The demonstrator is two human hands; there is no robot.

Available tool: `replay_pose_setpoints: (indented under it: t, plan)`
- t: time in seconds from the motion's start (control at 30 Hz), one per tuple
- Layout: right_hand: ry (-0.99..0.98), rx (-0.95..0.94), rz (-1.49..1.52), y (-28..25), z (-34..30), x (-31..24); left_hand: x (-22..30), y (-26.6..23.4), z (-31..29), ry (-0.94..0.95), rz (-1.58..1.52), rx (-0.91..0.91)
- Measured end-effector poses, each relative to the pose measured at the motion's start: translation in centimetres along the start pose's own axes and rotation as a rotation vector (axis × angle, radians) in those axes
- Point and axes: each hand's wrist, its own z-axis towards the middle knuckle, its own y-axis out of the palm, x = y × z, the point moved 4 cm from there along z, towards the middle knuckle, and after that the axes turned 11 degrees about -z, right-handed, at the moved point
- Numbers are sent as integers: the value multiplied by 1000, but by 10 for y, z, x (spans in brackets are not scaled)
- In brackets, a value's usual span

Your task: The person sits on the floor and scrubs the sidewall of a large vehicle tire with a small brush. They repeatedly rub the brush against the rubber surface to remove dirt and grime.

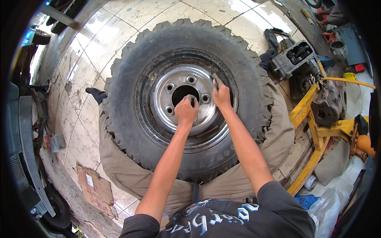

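Note:
A large knobby tyre (131,67) lies flat between my legs, mounted on a steel wheel rim (160,115). The rim's raised disc is shiny, with several bolt holes around a dark centre hole (184,90). My left hand (186,110) is closed at the lower edge of that hole, its fingers curled over the metal. Against the right side of the disc, my right hand (221,94) has its fingers pressed together and pointing away from me. A small dark edge shows at those fingertips; I cannot make out what it is.
Metal gear housing (293,59) and a yellow stand (311,127) are on the right. A flattened cardboard piece (95,188) lies on the tiled floor at lower left. Grey machinery (27,150) lines the left side. A clear plastic bag (329,206) sits at lower right.

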Motion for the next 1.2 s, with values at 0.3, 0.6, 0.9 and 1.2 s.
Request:
replay_pose_setpoints:
  t: [0.3,0.6,0.9,1.2]
  plan:
    - [78,103,-135,-9,-96,2,-3,0,-4,1,50,-39]
    - [78,90,-10,-3,-20,-2,4,-2,0,-39,111,-89]
    - [-7,6,-58,-8,-70,5,-3,-1,-2,-24,113,-46]
    - [-76,-35,-2,-7,-16,0,4,-2,1,-48,116,-118]
